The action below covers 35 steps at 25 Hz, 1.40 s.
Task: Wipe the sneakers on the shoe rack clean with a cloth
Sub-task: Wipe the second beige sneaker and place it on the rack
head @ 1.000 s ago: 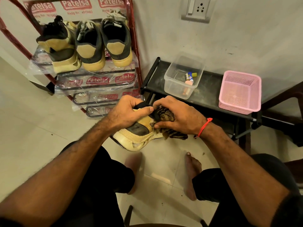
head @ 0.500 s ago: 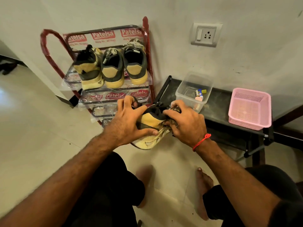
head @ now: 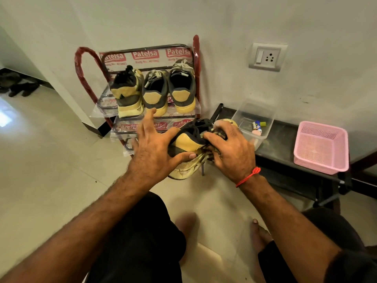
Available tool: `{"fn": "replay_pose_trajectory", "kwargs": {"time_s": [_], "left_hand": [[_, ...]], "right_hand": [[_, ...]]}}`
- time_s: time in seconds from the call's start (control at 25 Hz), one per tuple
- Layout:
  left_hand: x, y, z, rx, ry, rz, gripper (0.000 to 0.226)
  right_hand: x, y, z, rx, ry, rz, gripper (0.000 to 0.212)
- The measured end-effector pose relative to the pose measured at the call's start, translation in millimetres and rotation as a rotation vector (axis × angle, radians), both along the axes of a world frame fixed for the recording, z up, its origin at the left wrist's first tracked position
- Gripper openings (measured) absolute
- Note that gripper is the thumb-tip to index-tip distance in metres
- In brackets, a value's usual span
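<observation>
I hold a yellow and dark grey sneaker [head: 186, 142] in the air in front of the red shoe rack [head: 196, 58]. My left hand [head: 157, 152] pinches its heel between thumb and fingers, with the index finger lifted straight. My right hand [head: 230, 150] grips a dark patterned cloth [head: 221, 134] bunched against the sneaker's side and laces. The toe end is hidden behind my right hand. Three similar sneakers stand heel-out on the rack's top shelf: left [head: 127, 92], middle [head: 156, 92], right [head: 182, 88].
A low black bench [head: 281, 139] stands right of the rack. It bears a clear plastic box [head: 253, 117] with small items and a pink basket [head: 321, 148]. A wall socket [head: 267, 57] sits above. My bare feet [head: 185, 223] rest on the tiled floor.
Both hands have carried the sneaker up and closer to the rack. My left hand has loosened from a full grip to spread fingers. The cloth stays on the sneaker.
</observation>
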State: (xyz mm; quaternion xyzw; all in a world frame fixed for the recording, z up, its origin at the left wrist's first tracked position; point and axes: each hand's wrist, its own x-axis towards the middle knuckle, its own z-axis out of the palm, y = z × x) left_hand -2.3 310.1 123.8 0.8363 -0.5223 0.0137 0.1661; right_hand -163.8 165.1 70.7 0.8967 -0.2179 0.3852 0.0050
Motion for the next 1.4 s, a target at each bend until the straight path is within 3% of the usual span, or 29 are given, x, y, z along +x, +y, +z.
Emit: {"fn": "replay_pose_trajectory", "kwargs": {"time_s": [0.08,0.12,0.28,0.36,0.52,0.64,0.72,0.88,1.12,1.4], "left_hand": [[4.2,0.3,1.5,-0.059,0.408,-0.153,0.066],[4.7,2.0,-0.1,-0.106,0.478,-0.203,0.060],[9.3,9.9,-15.7,-0.348,0.466,-0.106,0.041],[13.4,17.4,-23.4,-0.419,0.500,-0.011,0.035],[33.3,43.9,-27.4,-0.535,0.453,0.082,0.039],[55.8,65.1,-15.1,-0.657,0.370,0.196,0.038],[74.8,76.0,-5.5,-0.718,0.302,0.252,0.037],[110.1,99.6,12.1,-0.802,0.212,0.286,0.032],[148.8,121.2,35.8,-0.917,0.115,0.407,0.024],[238.5,54.0,26.3,-0.940,0.025,0.415,0.023]], "right_hand": [[2.4,-0.4,0.4,-0.010,-0.011,0.007,0.030],[4.0,-0.1,0.1,-0.003,-0.015,0.011,0.031],[14.3,2.8,-2.9,0.128,-0.063,0.087,0.032],[22.0,4.6,-0.1,0.393,-0.202,0.111,0.032],[41.5,-0.2,4.6,1.126,-0.619,0.134,0.029],[64.0,6.6,11.9,1.637,-0.876,0.326,0.049],[81.6,14.2,14.0,1.825,-0.922,0.423,0.061],[112.0,24.5,10.8,1.913,-0.925,0.440,0.079],[139.4,29.7,-0.9,1.922,-0.906,0.423,0.072],[157.9,36.5,-8.0,1.940,-0.919,0.445,0.074]]}}
